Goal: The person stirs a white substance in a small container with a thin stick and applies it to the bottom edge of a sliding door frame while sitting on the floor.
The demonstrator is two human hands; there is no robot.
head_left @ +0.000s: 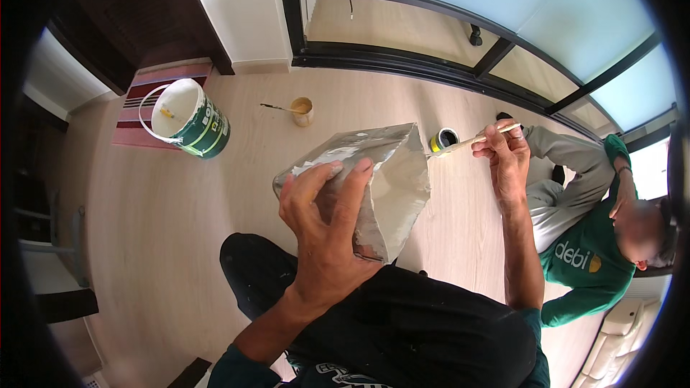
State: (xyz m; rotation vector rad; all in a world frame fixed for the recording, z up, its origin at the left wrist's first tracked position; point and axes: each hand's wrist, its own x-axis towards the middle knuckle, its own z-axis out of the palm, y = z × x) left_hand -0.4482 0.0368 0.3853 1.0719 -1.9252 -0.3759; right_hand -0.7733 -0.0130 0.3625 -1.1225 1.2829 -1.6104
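Note:
My left hand grips a grey, paint-streaked hollow vessel with angular sides, its thumb and fingers spread over the outer wall. The vessel is tilted above my lap, and its pale inside faces right. Between the fingertips of my right hand is a thin paintbrush, its bristle end reaching left to the vessel's rim. I cannot tell whether the bristles touch it. Just beyond the brush, a small open can with dark contents and a yellow-and-black label stands on the floor.
A green-and-white bucket stands by a striped mat at far left. A small tan cup with a stick or brush across it is on the wooden floor. A person in a green top sits close on the right. A black-framed glass partition runs behind.

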